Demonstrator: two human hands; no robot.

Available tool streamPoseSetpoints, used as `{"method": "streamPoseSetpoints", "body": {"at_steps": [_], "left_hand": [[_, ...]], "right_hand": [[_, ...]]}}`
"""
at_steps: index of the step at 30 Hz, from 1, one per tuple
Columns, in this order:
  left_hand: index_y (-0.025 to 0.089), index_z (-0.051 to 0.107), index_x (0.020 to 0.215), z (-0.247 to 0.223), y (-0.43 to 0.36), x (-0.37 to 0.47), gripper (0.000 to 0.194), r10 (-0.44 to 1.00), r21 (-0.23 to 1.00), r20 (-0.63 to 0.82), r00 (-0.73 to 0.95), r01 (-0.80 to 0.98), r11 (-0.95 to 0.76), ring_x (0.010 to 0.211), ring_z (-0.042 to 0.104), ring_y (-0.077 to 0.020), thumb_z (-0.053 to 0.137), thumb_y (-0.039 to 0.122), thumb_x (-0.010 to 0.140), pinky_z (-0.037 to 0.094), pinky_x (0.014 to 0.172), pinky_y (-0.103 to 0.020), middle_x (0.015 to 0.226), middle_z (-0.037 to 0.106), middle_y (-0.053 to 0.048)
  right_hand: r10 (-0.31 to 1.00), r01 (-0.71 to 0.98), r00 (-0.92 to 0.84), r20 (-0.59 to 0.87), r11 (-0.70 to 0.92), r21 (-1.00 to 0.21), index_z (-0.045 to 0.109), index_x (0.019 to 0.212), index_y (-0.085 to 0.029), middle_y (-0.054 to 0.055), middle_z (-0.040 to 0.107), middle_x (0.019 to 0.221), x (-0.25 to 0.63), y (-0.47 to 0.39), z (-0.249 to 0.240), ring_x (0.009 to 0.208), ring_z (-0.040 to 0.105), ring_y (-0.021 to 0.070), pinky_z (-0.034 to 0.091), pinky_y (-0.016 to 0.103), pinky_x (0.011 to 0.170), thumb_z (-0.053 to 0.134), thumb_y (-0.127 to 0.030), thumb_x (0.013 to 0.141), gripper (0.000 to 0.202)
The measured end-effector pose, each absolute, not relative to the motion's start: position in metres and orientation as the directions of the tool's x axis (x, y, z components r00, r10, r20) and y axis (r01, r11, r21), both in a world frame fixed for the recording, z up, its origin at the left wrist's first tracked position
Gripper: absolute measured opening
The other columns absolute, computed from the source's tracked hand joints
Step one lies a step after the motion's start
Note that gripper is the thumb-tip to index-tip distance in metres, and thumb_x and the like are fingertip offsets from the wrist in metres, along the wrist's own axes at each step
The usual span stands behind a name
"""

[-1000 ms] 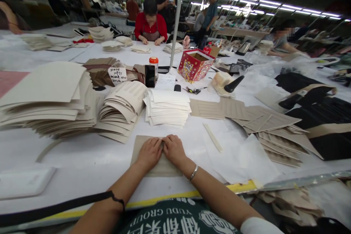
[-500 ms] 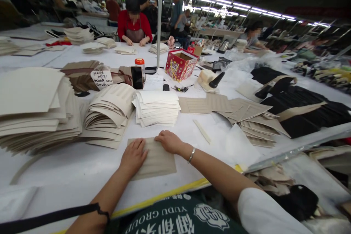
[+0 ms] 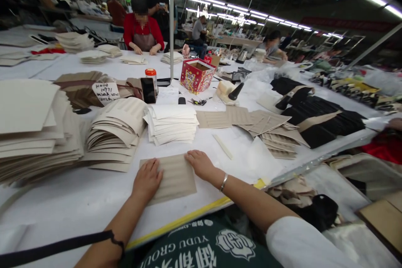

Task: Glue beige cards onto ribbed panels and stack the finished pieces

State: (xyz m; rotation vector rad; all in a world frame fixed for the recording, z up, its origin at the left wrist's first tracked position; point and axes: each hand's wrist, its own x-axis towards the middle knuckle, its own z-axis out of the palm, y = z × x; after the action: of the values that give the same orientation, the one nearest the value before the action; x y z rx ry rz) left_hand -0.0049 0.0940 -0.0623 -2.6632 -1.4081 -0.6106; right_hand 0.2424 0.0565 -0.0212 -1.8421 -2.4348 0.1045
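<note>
A beige ribbed panel (image 3: pixel 176 178) lies flat on the white table (image 3: pixel 84 207) in front of me. On its left part rests my left hand (image 3: pixel 147 180), palm down with the fingers lying flat. My right hand (image 3: pixel 202 165) lies over the panel's upper right corner, its fingertips on the edge and its fingers extended. Just beyond the panel is a stack of white pieces (image 3: pixel 171 123). A fanned stack of cream pieces (image 3: pixel 116 132) stands to its left.
A tall cream stack (image 3: pixel 25 109) is at the far left. Beige panels (image 3: pixel 273 127) and black fabric (image 3: pixel 323 119) lie on the right. Further back are a red box (image 3: pixel 196 76), a phone (image 3: pixel 148 90) and a metal pole (image 3: pixel 171 25). A person in red (image 3: pixel 143 33) sits opposite.
My right hand has shifted slightly right along the panel's top edge, towards its corner. The left hand stays on the panel. The whole view has turned a little to the right.
</note>
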Motion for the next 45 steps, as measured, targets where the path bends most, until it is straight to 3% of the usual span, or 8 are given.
{"method": "streamPoseSetpoints", "body": {"at_steps": [9,15,18,22,26,32,39,45], "left_hand": [[0.007,0.057,0.110,-0.058,0.094,0.000,0.042,0.798,0.065,0.356,0.486,0.839,-0.540,0.107,0.052,-0.0275,0.034,0.034,0.086,0.040,0.095,-0.041,0.115,0.059,-0.018],[0.003,0.058,0.106,-0.061,0.102,-0.020,0.050,0.800,0.121,0.418,0.430,0.847,-0.518,0.106,0.052,-0.0280,0.029,0.039,0.086,0.037,0.097,-0.040,0.111,0.060,-0.021],[0.005,0.055,0.116,-0.066,0.104,-0.033,0.055,0.809,0.075,0.347,0.474,0.846,-0.528,0.114,0.048,-0.0300,0.028,0.041,0.083,0.033,0.099,-0.046,0.122,0.056,-0.018],[0.014,0.044,0.131,-0.054,0.089,-0.037,0.059,0.879,0.008,0.130,0.459,0.886,-0.464,0.127,0.036,-0.0305,0.031,0.042,0.081,0.025,0.102,-0.051,0.138,0.043,-0.008],[0.019,0.040,0.135,-0.039,0.076,-0.028,0.057,0.931,-0.032,0.015,0.365,0.931,-0.364,0.132,0.026,-0.0298,0.034,0.043,0.083,0.017,0.104,-0.053,0.143,0.034,-0.003],[0.024,0.036,0.136,-0.039,0.070,-0.025,0.056,0.950,0.004,0.005,0.313,0.950,-0.313,0.132,0.027,-0.0272,0.037,0.046,0.085,0.016,0.106,-0.049,0.145,0.031,-0.003],[0.024,0.035,0.137,-0.035,0.068,-0.025,0.057,0.955,0.012,-0.031,0.294,0.956,-0.293,0.132,0.026,-0.0280,0.037,0.048,0.085,0.016,0.106,-0.049,0.146,0.030,-0.004],[0.027,0.035,0.137,-0.033,0.066,-0.018,0.053,0.966,0.052,-0.038,0.255,0.966,-0.253,0.132,0.026,-0.0279,0.032,0.046,0.087,0.014,0.105,-0.054,0.145,0.030,-0.002]], "right_hand": [[0.923,0.923,-0.385,-0.016,0.385,-0.020,0.056,0.109,-0.013,0.013,0.057,0.112,0.223,-0.030,-0.022,0.101,0.054,0.0237,0.044,0.038,0.085,0.044,-0.009,0.082,0.030],[0.912,0.912,0.401,-0.080,-0.406,-0.054,0.051,0.111,-0.012,0.016,0.053,0.114,0.315,0.032,0.025,0.089,0.061,0.0217,0.047,0.031,0.069,0.044,-0.022,0.087,0.027],[0.831,0.836,0.491,-0.262,-0.534,-0.126,0.054,0.108,-0.010,0.018,0.057,0.109,0.353,0.065,0.026,0.096,0.060,0.0248,0.046,0.030,0.074,0.060,-0.027,0.077,0.036],[0.831,0.836,0.436,-0.347,-0.516,-0.187,0.061,0.087,-0.009,0.015,0.065,0.090,0.370,0.080,0.020,0.090,0.062,0.0258,0.047,0.027,0.069,0.068,-0.018,0.064,0.026],[0.854,0.829,0.367,-0.370,-0.480,-0.286,0.060,0.081,-0.010,0.012,0.067,0.075,0.355,0.080,0.022,0.069,0.065,0.0203,0.047,0.023,0.056,0.056,-0.016,0.072,0.011],[0.942,0.462,0.235,-0.239,-0.324,-0.825,0.049,0.094,-0.012,0.006,0.066,0.071,0.268,0.080,0.014,0.054,0.063,0.0138,0.047,0.018,0.045,0.053,-0.018,0.074,0.021],[0.972,0.681,0.230,-0.047,-0.196,-0.705,0.054,0.087,-0.014,0.004,0.066,0.065,0.223,0.088,0.006,0.058,0.063,0.0131,0.045,0.018,0.055,0.049,-0.019,0.075,0.014],[0.987,0.736,0.086,-0.139,-0.157,-0.658,0.057,0.072,-0.016,0.001,0.063,0.056,0.214,0.031,0.015,0.057,0.061,0.0116,0.043,0.018,0.058,0.045,-0.014,0.073,0.012]]}}
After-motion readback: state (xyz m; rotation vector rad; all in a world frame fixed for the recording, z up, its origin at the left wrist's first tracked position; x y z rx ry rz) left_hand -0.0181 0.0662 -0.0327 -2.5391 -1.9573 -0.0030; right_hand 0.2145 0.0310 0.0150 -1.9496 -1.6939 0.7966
